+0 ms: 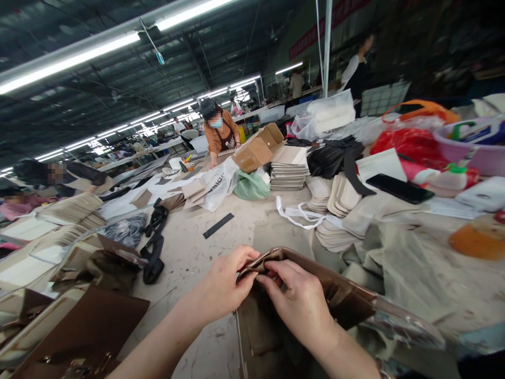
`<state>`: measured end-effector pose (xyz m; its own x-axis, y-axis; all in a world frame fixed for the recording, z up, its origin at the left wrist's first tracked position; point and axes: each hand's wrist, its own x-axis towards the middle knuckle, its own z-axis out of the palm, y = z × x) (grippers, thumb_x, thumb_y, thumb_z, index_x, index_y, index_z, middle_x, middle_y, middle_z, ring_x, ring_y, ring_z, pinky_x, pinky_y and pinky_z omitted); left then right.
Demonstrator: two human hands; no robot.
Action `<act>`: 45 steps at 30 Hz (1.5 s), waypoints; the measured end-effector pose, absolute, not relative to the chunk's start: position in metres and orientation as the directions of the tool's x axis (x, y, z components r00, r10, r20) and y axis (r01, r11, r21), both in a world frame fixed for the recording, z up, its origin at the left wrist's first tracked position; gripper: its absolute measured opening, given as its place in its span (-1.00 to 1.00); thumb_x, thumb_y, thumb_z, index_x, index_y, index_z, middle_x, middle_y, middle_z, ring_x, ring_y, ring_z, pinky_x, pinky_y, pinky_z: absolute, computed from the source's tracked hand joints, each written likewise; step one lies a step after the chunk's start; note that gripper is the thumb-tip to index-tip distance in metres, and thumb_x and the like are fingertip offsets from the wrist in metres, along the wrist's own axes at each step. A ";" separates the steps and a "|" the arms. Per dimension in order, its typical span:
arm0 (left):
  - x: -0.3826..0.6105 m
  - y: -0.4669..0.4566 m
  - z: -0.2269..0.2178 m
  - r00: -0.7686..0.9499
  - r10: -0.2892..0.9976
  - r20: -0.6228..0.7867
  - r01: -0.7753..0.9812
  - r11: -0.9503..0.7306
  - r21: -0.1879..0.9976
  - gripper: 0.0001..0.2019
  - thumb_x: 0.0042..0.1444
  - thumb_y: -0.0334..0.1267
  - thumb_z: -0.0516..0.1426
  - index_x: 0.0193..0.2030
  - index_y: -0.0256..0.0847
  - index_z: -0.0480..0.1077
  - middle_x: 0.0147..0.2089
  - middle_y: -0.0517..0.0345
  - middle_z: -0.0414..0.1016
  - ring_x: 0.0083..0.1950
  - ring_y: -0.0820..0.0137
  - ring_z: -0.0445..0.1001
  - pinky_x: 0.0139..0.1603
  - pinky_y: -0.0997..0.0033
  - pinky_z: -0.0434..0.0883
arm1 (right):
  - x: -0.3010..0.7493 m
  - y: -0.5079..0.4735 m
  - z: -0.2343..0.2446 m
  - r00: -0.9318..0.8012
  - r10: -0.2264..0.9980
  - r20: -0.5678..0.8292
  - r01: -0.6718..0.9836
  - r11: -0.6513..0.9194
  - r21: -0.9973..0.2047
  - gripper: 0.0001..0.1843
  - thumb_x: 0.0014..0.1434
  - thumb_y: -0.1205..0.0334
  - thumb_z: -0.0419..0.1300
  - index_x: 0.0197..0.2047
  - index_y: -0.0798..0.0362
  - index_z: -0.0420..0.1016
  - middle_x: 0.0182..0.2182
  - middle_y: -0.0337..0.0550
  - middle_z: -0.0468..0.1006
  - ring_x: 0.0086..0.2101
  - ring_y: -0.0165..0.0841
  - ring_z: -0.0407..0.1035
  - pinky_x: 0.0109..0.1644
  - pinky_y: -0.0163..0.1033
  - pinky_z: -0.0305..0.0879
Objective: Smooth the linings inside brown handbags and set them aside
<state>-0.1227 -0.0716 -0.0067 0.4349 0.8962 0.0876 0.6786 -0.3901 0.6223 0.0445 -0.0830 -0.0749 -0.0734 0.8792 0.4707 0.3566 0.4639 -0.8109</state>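
Observation:
Low in the middle of the view, my left hand (226, 284) and my right hand (298, 302) meet at the upper edge of a brown leather piece (335, 292). Fingers of both hands are closed, pinching its folded rim from either side. The piece lies on the worn worktable (189, 247) in front of me, its lower part stretching toward me under my wrists. Grey-green fabric pieces (394, 263) lie just right of it.
Brown bag parts with metal hardware (79, 331) sit at the lower left. Stacks of cut beige pieces (335, 200), a black strap (154, 247), a phone (399, 188), plastic bags and cardboard boxes (258, 150) crowd the table. A person in an orange top (221, 134) works at the far end.

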 end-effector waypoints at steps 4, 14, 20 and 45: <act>-0.122 -0.072 -0.005 0.441 0.893 0.088 0.678 -0.396 0.619 -0.70 0.12 -0.48 0.04 -0.04 -0.07 0.20 -0.12 0.24 0.49 -0.11 0.47 0.48 -0.12 0.48 0.39 | 0.041 -0.080 -0.075 -0.043 0.895 0.443 0.304 0.434 -0.848 -0.87 0.11 0.34 0.21 -0.22 0.03 0.50 -0.36 -0.19 0.53 -0.37 -0.40 0.41 -0.27 -0.34 0.34; -0.122 -0.071 -0.005 0.460 0.881 0.108 0.696 -0.433 0.572 -0.71 0.10 -0.48 0.04 -0.04 -0.13 0.28 -0.18 0.20 0.50 -0.18 0.45 0.48 -0.18 0.46 0.40 | 0.041 -0.079 -0.070 -0.069 0.878 0.474 0.166 0.479 -0.862 -0.86 0.13 0.41 0.12 -0.36 0.02 0.47 -0.39 -0.20 0.49 -0.34 -0.38 0.39 -0.23 -0.32 0.33; -0.123 -0.068 -0.005 0.540 0.816 0.205 0.668 -0.564 0.486 -0.71 0.12 -0.48 0.05 -0.05 -0.12 0.38 0.00 0.16 0.48 0.03 0.41 0.43 0.08 0.40 0.36 | 0.041 -0.079 -0.070 -0.077 0.872 0.484 0.118 0.490 -0.864 -0.85 0.13 0.44 0.11 -0.36 0.03 0.45 -0.41 -0.23 0.46 -0.34 -0.41 0.37 -0.24 -0.34 0.31; -0.122 -0.067 -0.008 0.411 0.869 0.275 0.775 -0.492 0.397 -0.92 0.14 -0.34 0.09 -0.31 -0.18 0.41 -0.32 0.23 0.55 -0.31 0.47 0.50 -0.27 0.52 0.36 | 0.098 -0.128 -0.086 -0.295 0.706 0.644 0.548 0.677 -0.492 -0.62 0.17 0.44 0.06 0.07 0.06 0.31 -0.17 -0.08 0.52 -0.21 -0.33 0.44 -0.13 -0.25 0.40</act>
<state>-0.1221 -0.0670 -0.0081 0.4114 0.8690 0.2751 0.7747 -0.4924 0.3968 0.0977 -0.1283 -0.0859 -0.2951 0.7061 0.6437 0.5477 0.6770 -0.4916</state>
